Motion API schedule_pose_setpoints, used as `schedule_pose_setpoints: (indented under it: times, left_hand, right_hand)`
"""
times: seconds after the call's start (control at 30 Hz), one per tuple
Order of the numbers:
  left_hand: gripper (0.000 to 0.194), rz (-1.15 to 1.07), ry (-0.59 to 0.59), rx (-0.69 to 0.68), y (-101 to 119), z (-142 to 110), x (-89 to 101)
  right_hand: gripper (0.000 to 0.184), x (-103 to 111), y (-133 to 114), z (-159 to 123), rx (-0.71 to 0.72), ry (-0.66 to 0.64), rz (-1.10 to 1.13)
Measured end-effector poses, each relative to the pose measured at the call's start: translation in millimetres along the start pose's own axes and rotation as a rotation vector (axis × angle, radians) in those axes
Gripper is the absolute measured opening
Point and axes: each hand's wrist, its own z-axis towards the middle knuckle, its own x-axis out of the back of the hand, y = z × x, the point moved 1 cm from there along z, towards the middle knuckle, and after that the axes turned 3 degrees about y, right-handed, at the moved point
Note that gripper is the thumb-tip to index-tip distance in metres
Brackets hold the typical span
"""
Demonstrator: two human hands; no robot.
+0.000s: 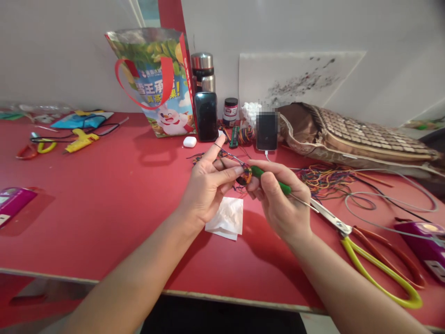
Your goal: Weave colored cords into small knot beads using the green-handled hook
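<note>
Only the head view to go on here: the left hand [205, 185] has its grip pinching a small multicoloured yarn piece [247, 174], held up over the tabletop [121, 208] between both hands. Its index finger sticks up with a dark strand [229, 154] running off it, I'd guess to keep the line taut. Right hand [287, 199] has a thumb-and-fingers grip on a green-handled hook [257, 172], its end right at the yarn, which looks like a setup for fine control. Scissors [343, 228] lie near the right forearm, probably parked for easy reach, with loose yarn [323, 178] heaped beyond. Surface is plain red, with a white paper [227, 218] below the hands. Further back, a shopping bag [167, 93], thermos [203, 65] and two phones (one [206, 116], other [267, 132]) stand towards a pale wall [215, 28], and a handbag [365, 130] slumps to the right.
</note>
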Motion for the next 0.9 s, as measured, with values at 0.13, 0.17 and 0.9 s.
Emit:
schedule_pose_setpoints:
  times: [0.13, 0.17, 0.9]
  left_hand:
    - [0.106, 0.032, -0.005, -0.037, 2.0, -0.7, 0.2]
    - [0.105, 0.046, -0.004, -0.054, 2.2, -1.0, 0.2]
    - [0.096, 0.031, -0.001, -0.051, -5.1, -1.4, -1.2]
  right_hand:
    - [0.024, 0.9, -1.6, 3.6, -0.033, 0.013, 0.020]
    - [0.024, 0.5, -2.1, 4.1, -0.039, 0.020, 0.027]
    - [0.021, 0.9, -3.8, 4.1, -0.022, 0.055, -0.005]
